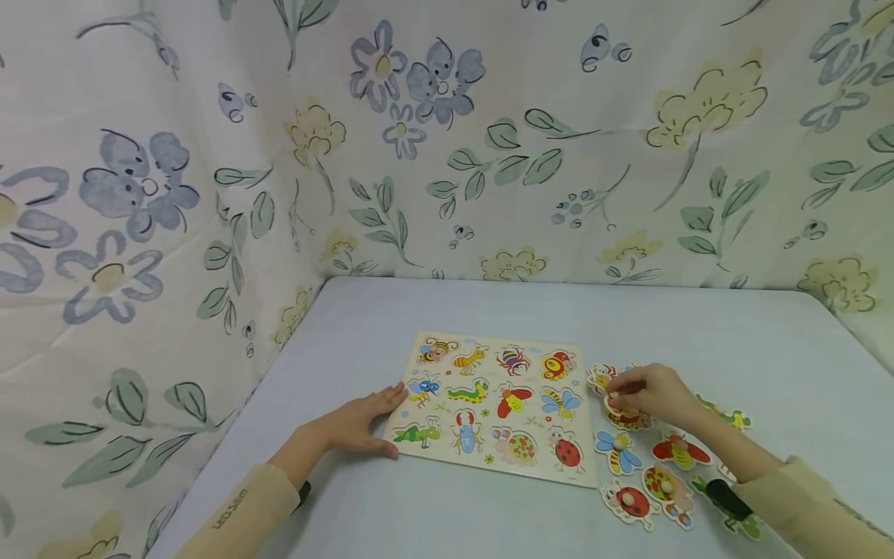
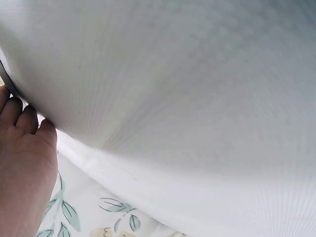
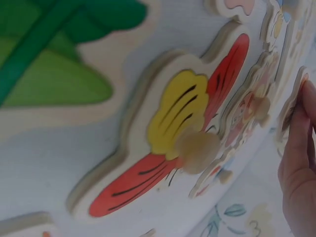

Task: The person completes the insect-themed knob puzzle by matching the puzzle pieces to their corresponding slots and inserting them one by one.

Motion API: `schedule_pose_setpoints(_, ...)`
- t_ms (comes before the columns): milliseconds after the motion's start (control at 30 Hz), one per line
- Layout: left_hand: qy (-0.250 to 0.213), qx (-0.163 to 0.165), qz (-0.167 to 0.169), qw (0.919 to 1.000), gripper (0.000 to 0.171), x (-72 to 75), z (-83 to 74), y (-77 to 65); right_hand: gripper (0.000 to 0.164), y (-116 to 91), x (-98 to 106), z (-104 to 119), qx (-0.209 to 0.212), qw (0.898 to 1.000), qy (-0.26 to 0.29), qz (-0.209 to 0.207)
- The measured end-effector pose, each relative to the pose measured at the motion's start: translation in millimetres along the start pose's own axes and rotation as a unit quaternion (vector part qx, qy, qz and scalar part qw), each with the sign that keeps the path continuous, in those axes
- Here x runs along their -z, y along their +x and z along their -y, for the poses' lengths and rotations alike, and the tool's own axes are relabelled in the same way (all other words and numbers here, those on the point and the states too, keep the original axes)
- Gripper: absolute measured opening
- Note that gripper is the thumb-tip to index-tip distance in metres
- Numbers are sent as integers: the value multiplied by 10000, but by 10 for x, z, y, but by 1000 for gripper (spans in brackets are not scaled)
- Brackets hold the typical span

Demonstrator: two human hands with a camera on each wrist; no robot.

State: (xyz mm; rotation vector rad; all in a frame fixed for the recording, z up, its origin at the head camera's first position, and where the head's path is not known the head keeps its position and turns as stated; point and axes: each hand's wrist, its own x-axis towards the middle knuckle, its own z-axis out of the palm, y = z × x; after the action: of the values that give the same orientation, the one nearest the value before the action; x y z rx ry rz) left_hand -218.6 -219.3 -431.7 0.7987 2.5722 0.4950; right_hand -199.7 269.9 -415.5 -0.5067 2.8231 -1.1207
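Observation:
A wooden puzzle board [image 1: 492,458] with printed insects lies on the table. My left hand [image 1: 366,423] rests at its left edge, fingers extended against the rim and thumb near the front corner. In the left wrist view that hand [image 2: 27,158] appears at the far left. To the right of the board, my right hand [image 1: 653,396] pinches a yellow-and-red puzzle piece [image 1: 632,421] by its knob, above other loose pieces. The right wrist view has the held piece [image 3: 292,106] tilted at the fingertips.
Loose knobbed pieces lie right of the board: a blue-winged insect [image 1: 618,453], a red-winged insect [image 1: 680,452], a ladybug [image 1: 631,503], a snail [image 1: 663,485] and a green insect [image 1: 747,526] under the right forearm. A floral curtain [image 1: 517,155] hangs behind the white table [image 1: 489,307].

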Motion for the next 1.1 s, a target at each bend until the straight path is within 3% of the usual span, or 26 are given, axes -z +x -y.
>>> schedule_pose_setpoints(200, 75, 63, 18, 10000, 102, -9, -8, 10, 12, 75, -50, 64, -138, 9999, 34, -55)
schedule_pose_setpoints(700, 87, 156, 20, 9998, 102, -10, -12, 4, 13, 316, -236, 222, -280, 9966, 767, 107)
schedule_pose_setpoints(1100, 45, 148, 30, 9999, 102, -12, 4, 7, 10, 518, -415, 332, -153, 9977, 634, 162)
